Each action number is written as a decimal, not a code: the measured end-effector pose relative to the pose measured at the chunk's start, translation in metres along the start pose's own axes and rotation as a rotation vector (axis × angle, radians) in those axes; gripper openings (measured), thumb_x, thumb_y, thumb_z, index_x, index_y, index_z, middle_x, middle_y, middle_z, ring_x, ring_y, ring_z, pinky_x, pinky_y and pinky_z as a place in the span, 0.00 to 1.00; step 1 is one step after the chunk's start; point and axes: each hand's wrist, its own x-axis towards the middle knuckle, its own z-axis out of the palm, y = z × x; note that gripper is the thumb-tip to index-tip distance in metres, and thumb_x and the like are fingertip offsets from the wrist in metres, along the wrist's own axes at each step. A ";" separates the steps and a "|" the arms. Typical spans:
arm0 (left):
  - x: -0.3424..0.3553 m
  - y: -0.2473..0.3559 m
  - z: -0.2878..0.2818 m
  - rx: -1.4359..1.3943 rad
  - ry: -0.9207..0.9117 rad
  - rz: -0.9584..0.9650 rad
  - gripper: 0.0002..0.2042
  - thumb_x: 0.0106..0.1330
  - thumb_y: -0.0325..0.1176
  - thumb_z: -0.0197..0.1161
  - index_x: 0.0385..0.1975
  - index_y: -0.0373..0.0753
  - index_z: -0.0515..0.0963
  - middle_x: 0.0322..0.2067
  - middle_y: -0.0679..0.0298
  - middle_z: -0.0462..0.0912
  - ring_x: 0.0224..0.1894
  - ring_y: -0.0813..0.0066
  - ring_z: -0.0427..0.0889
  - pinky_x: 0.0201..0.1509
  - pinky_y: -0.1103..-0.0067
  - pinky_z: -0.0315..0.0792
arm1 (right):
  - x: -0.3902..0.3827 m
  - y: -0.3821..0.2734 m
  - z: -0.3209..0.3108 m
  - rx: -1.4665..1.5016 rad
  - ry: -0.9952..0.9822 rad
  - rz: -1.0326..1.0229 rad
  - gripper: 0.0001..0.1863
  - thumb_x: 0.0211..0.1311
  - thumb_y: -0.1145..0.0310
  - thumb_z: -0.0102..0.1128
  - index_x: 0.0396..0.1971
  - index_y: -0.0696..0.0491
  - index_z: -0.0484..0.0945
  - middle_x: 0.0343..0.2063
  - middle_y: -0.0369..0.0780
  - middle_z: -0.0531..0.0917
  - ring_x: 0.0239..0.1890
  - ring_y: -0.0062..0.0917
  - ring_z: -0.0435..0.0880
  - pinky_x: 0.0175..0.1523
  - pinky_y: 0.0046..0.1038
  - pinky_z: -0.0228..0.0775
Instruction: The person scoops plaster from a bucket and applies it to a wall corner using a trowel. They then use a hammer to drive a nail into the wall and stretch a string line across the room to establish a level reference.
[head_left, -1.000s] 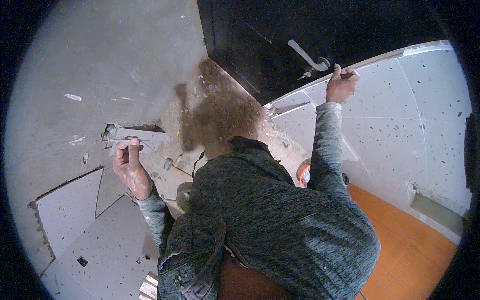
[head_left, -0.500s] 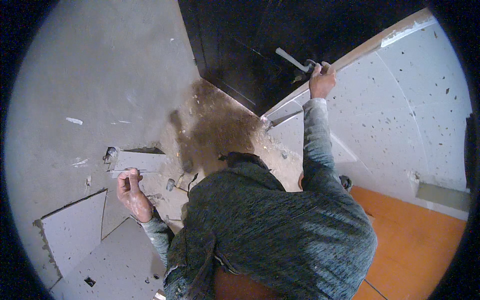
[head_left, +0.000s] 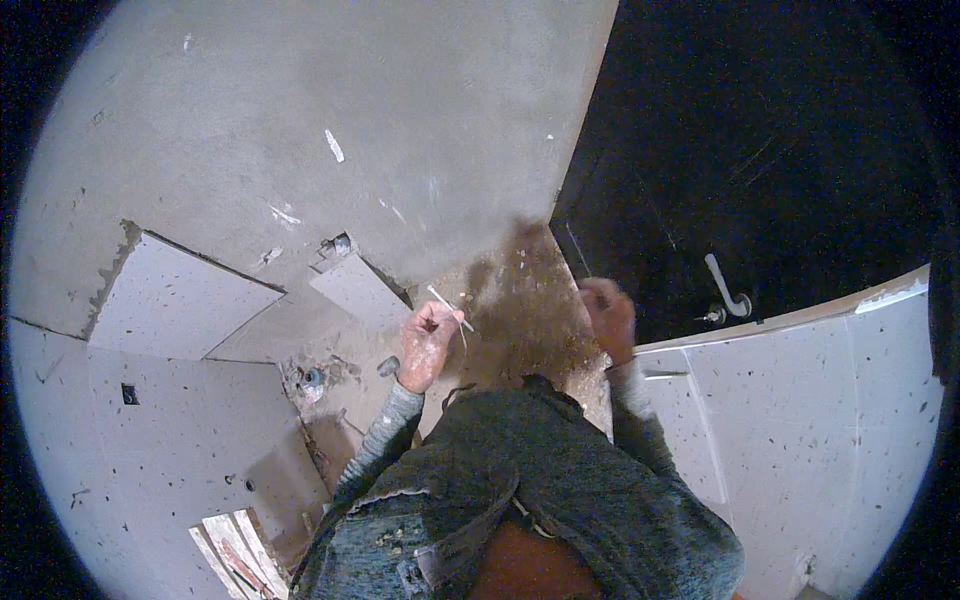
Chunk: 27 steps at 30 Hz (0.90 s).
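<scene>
My left hand (head_left: pixel 428 345) is dusted with plaster and is closed around a thin white stick (head_left: pixel 448 306), held in front of my chest. My right hand (head_left: pixel 608 315) is blurred with motion, near the edge of the black door (head_left: pixel 780 170), and I cannot tell whether it holds anything. A silver lever handle (head_left: pixel 728 290) sits on the door to the right of that hand. Behind my left hand a small cut tile piece (head_left: pixel 358 288) lies against the grey plastered wall (head_left: pixel 330 110).
Speckled white tiles cover the wall at lower left (head_left: pixel 150 420) and at right (head_left: pixel 800 420). A brown damp patch (head_left: pixel 520 310) stains the surface between my hands. Pipe stubs (head_left: pixel 314 378) stick out of the bare area. Stacked strips (head_left: pixel 235 555) lie at the bottom.
My right hand has let go of the door handle and come down toward my chest. My left hand has left the small tile piece and moved rightward; the view swung left.
</scene>
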 end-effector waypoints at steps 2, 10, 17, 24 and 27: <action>-0.003 0.000 0.000 0.067 -0.058 0.003 0.07 0.64 0.29 0.60 0.25 0.37 0.73 0.24 0.74 0.74 0.28 0.86 0.68 0.35 0.84 0.66 | -0.006 -0.010 0.041 0.126 -0.267 0.080 0.17 0.58 0.62 0.61 0.44 0.55 0.78 0.39 0.45 0.83 0.41 0.32 0.82 0.47 0.29 0.73; -0.025 0.004 -0.018 0.341 -0.257 0.250 0.06 0.63 0.26 0.52 0.35 0.35 0.77 0.27 0.66 0.77 0.31 0.78 0.74 0.39 0.78 0.69 | -0.001 -0.124 0.098 0.192 -0.706 -0.156 0.16 0.60 0.60 0.58 0.44 0.53 0.79 0.41 0.43 0.82 0.45 0.32 0.81 0.51 0.31 0.71; -0.036 -0.015 -0.043 0.320 -0.148 0.303 0.07 0.64 0.30 0.52 0.34 0.35 0.76 0.29 0.60 0.77 0.31 0.70 0.75 0.40 0.75 0.70 | 0.004 -0.153 0.108 0.222 -0.609 -0.100 0.11 0.60 0.63 0.58 0.34 0.56 0.80 0.32 0.40 0.83 0.37 0.25 0.81 0.45 0.27 0.71; -0.041 -0.014 -0.069 0.296 -0.169 0.202 0.11 0.67 0.34 0.51 0.31 0.32 0.75 0.29 0.60 0.78 0.32 0.73 0.75 0.40 0.75 0.71 | 0.009 -0.144 0.132 0.258 -0.574 0.193 0.10 0.61 0.64 0.56 0.32 0.57 0.79 0.25 0.35 0.80 0.31 0.17 0.77 0.38 0.22 0.70; -0.050 -0.032 -0.080 0.223 -0.223 0.138 0.11 0.67 0.35 0.52 0.32 0.33 0.76 0.29 0.63 0.77 0.32 0.75 0.74 0.40 0.76 0.70 | 0.016 -0.153 0.131 0.294 -0.399 0.148 0.11 0.63 0.63 0.55 0.32 0.56 0.77 0.25 0.34 0.78 0.30 0.16 0.75 0.36 0.20 0.69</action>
